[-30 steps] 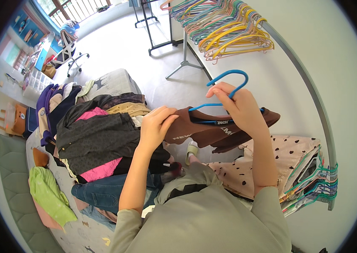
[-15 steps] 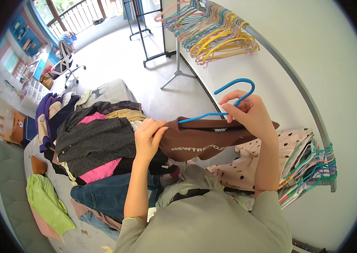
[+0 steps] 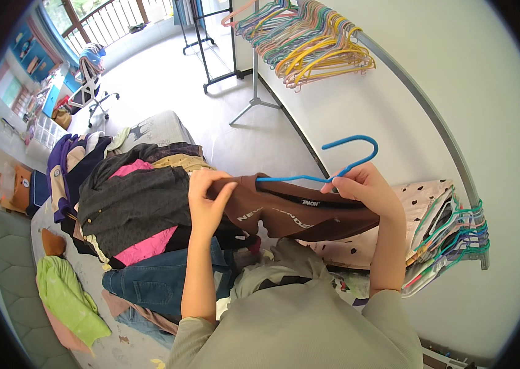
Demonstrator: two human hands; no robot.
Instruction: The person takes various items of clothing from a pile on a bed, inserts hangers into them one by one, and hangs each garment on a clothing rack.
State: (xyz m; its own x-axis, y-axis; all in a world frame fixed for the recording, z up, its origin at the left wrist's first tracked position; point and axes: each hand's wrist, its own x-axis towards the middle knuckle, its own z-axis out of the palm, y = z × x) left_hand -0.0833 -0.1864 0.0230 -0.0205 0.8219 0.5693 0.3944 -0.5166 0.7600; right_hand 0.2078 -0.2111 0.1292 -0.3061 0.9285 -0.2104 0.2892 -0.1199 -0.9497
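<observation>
A brown printed top (image 3: 300, 215) is stretched out between my two hands, with its neckline uppermost. My left hand (image 3: 207, 195) is closed on the top's left shoulder, thumb over the cloth. My right hand (image 3: 361, 189) pinches a blue clothes hanger (image 3: 349, 166) just below its hook. One hanger arm runs left along the neckline, and its tip disappears into the brown cloth near my left hand. The other arm is hidden behind my right hand and the top. The hook points up and curves over to the left.
A metal clothes rail (image 3: 416, 86) arches along the right wall. Several bare hangers (image 3: 321, 52) hang at its far end, hung clothes (image 3: 426, 218) at its near end. Piled clothes (image 3: 137, 203), jeans (image 3: 155, 280) and a lime-green garment (image 3: 72, 301) lie on the bed at left.
My right hand has moved down, its fingers closing in below the hook. The hanger's hook has sunk and shifted right. My left hand has slid slightly left with its shoulder of the top.
</observation>
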